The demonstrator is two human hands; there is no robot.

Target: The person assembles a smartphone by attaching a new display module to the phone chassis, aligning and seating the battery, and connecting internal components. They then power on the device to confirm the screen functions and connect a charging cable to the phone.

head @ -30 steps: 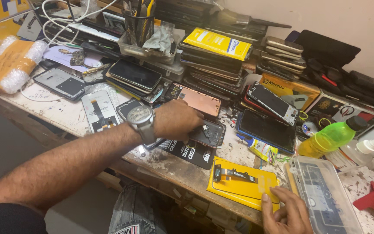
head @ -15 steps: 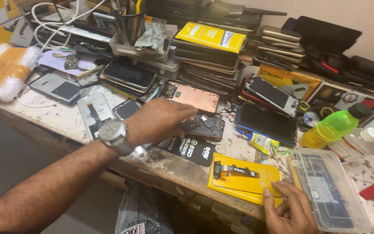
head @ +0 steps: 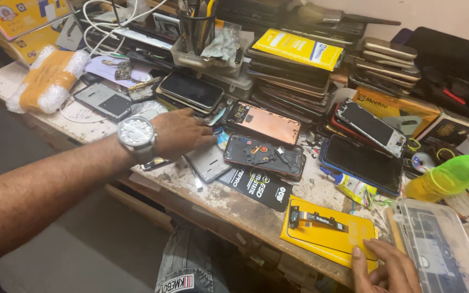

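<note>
While the left hand (head: 183, 132) lies palm-down and flat on the cluttered workbench (head: 245, 209), gripping nothing, its fingertips touch a grey phone back panel (head: 208, 161) and sit just beside the opened phone (head: 264, 155) with exposed internals. Well apart from it, at the bench's near edge, the right hand (head: 385, 267) rests with loose fingers on the corner of a yellow card (head: 327, 234) carrying a flex cable (head: 317, 218). Beside that hand lies a clear plastic case (head: 435, 247).
</note>
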